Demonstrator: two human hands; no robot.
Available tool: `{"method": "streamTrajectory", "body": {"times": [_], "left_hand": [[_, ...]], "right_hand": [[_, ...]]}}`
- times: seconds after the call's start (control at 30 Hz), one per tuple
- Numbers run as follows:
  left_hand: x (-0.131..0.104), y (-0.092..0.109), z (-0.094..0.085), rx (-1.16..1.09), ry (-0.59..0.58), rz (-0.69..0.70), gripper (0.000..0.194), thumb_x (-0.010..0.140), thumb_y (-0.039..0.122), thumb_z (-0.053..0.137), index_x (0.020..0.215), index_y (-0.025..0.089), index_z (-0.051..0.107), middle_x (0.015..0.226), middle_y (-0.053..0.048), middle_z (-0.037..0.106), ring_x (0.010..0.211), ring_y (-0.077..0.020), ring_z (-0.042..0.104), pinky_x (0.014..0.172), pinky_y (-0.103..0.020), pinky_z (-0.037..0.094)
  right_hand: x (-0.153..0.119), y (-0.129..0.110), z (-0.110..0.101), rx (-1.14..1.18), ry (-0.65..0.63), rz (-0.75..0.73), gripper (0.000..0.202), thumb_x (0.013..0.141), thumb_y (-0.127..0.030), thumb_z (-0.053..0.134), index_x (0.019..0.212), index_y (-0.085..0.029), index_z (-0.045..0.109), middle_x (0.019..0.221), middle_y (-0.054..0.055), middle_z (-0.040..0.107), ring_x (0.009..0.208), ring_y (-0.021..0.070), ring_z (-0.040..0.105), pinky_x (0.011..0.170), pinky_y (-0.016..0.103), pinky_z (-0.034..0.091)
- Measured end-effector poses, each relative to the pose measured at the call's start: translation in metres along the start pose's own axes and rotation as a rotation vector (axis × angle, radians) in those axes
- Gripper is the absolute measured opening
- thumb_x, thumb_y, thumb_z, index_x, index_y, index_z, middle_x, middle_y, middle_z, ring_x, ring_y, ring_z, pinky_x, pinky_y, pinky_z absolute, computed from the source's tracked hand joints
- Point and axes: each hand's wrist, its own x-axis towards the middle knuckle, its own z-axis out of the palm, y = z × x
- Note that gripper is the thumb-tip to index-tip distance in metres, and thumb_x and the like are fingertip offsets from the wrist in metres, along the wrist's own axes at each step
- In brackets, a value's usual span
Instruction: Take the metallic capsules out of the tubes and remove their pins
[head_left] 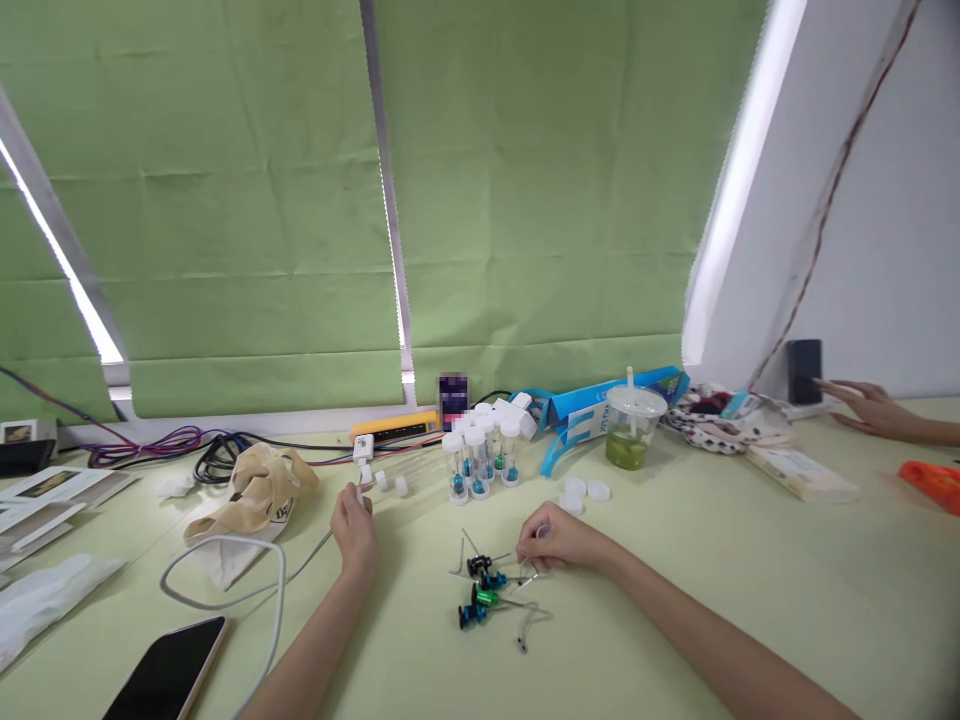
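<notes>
Our right hand (570, 540), fingers drawn close together, holds a small translucent piece (544, 531), too indistinct to name, beside loose black, blue and green fittings (485, 597) with thin metal rods. Our left hand (354, 530) pinches a small pale piece (360, 494) near little white blocks (382, 480). Beyond, clustered clear tubes (475, 455) stand upright under white tops, blue and green parts inside; we judge those packed, the loose fittings not. White discs (598, 491) lie nearby. The pale green counter (675, 600) also bears a drink cup (628, 440), a phone (166, 670) and a cloth bag (255, 495) before green blinds (555, 200). At far right, another person's hand (870, 408) reaches toward a dark block (805, 371).
</notes>
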Motion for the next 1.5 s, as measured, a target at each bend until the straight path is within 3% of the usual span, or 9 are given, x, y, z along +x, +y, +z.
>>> {"method": "streamTrajectory", "body": {"times": [0.13,0.3,0.43,0.53,0.73,0.93,1.03,1.17,1.5], "left_hand": [[0.005,-0.006,0.001,-0.012,-0.017,0.053,0.043,0.074,0.054,0.043,0.086,0.016,0.057,0.061,0.005,0.045,0.052,-0.0094,0.04,0.05,-0.021,0.033],[0.005,-0.008,-0.002,0.068,-0.161,0.098,0.05,0.069,0.057,0.052,0.097,0.016,0.059,0.063,0.004,0.049,0.05,-0.0086,0.038,0.047,-0.021,0.032],[0.006,-0.012,-0.002,0.063,-0.173,0.064,0.052,0.064,0.053,0.061,0.101,0.016,0.057,0.062,0.003,0.054,0.05,-0.0097,0.046,0.049,-0.022,0.038],[0.009,-0.014,0.0,-0.013,-0.161,0.017,0.053,0.06,0.046,0.068,0.101,0.016,0.052,0.07,-0.001,0.061,0.055,-0.0118,0.056,0.056,-0.026,0.046],[0.009,-0.014,0.003,-0.109,-0.208,0.022,0.047,0.059,0.04,0.071,0.097,0.018,0.053,0.09,-0.005,0.062,0.069,-0.0169,0.066,0.069,-0.034,0.052],[0.009,-0.018,0.001,-0.11,-0.258,-0.014,0.049,0.061,0.038,0.071,0.102,0.018,0.055,0.08,0.0,0.055,0.073,-0.0189,0.067,0.075,-0.035,0.051],[0.009,-0.019,0.001,-0.085,-0.282,-0.014,0.055,0.059,0.038,0.072,0.107,0.018,0.055,0.081,0.0,0.056,0.074,-0.02,0.067,0.074,-0.035,0.051],[0.007,-0.013,0.002,0.018,-0.3,0.017,0.058,0.06,0.041,0.071,0.111,0.019,0.054,0.083,-0.003,0.06,0.08,-0.0225,0.065,0.073,-0.035,0.049],[0.005,-0.016,0.008,-0.016,-0.494,0.134,0.053,0.067,0.038,0.065,0.114,0.019,0.05,0.105,-0.011,0.061,0.1,-0.0233,0.059,0.085,-0.035,0.046]], "right_hand": [[0.004,0.002,0.003,0.041,0.088,-0.014,0.027,0.071,-0.037,0.059,0.068,-0.011,0.059,0.045,-0.002,0.054,0.031,0.003,0.033,0.032,0.015,0.022],[0.013,0.005,0.013,0.18,0.257,-0.024,0.027,0.077,-0.043,0.042,0.07,-0.017,0.044,0.033,-0.006,0.044,0.025,0.0065,0.031,0.031,0.016,0.016],[0.01,0.005,0.015,0.121,0.47,-0.092,0.012,0.075,-0.031,0.038,0.076,-0.019,0.042,0.037,-0.008,0.044,0.033,0.0084,0.037,0.038,0.017,0.025],[0.004,0.003,0.006,-0.017,0.675,-0.176,0.01,0.075,-0.025,0.039,0.079,-0.019,0.045,0.053,-0.004,0.051,0.049,0.0104,0.045,0.049,0.019,0.034],[0.0,0.012,-0.026,-0.282,0.934,-0.296,0.029,0.083,-0.038,0.04,0.088,-0.018,0.059,0.089,0.007,0.056,0.078,0.0173,0.053,0.07,0.028,0.041],[0.001,0.034,-0.043,-0.412,1.144,-0.265,0.025,0.077,-0.041,0.052,0.075,-0.016,0.058,0.082,0.007,0.056,0.078,0.0192,0.053,0.073,0.031,0.042],[0.0,0.039,-0.047,-0.462,1.178,-0.218,0.023,0.074,-0.039,0.054,0.072,-0.017,0.055,0.079,0.006,0.057,0.076,0.0198,0.054,0.073,0.033,0.042],[-0.001,0.033,-0.045,-0.579,1.182,-0.266,0.022,0.078,-0.034,0.049,0.088,-0.016,0.057,0.094,0.009,0.059,0.092,0.0224,0.053,0.083,0.036,0.039],[0.039,-0.038,-0.016,-1.148,0.994,-0.25,0.05,0.082,-0.03,0.046,0.131,-0.031,0.035,0.129,0.007,0.042,0.116,0.0264,0.036,0.088,0.04,0.027]]}}
